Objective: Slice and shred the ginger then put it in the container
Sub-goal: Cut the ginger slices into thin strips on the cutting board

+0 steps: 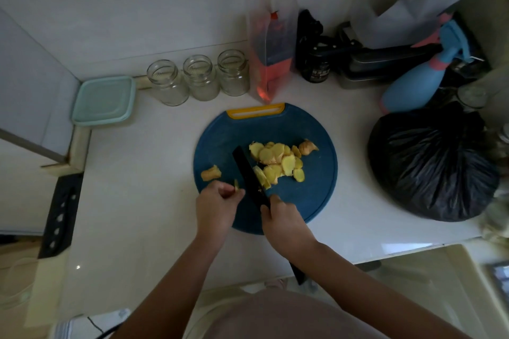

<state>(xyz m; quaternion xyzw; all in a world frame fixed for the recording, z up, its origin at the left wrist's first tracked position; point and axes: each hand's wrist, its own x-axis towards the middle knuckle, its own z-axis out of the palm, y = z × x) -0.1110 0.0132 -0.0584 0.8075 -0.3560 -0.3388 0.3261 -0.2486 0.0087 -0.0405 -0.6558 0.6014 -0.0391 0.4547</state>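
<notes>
While the right hand (283, 217) grips the black knife (249, 173) and the left hand (216, 209) pinches a thin sliver (236, 185), most of the ginger (278, 159) lies sliced on the blue cutting board (316, 195), so slicing looks nearly done, with shredding and storing left.

The cutting board (234, 132) lies on the bench (137, 173), with ginger slices (278, 159) at its centre and the knife (248, 173) against their left side. A ginger chunk (211, 172) sits by its left edge, and a ginger sliver (236, 184) is in the left hand (217, 206) just nearer. Three jars (199, 77) stand behind-left, a container (103, 100) left of them, a bag (432, 165) right of the board.
</notes>
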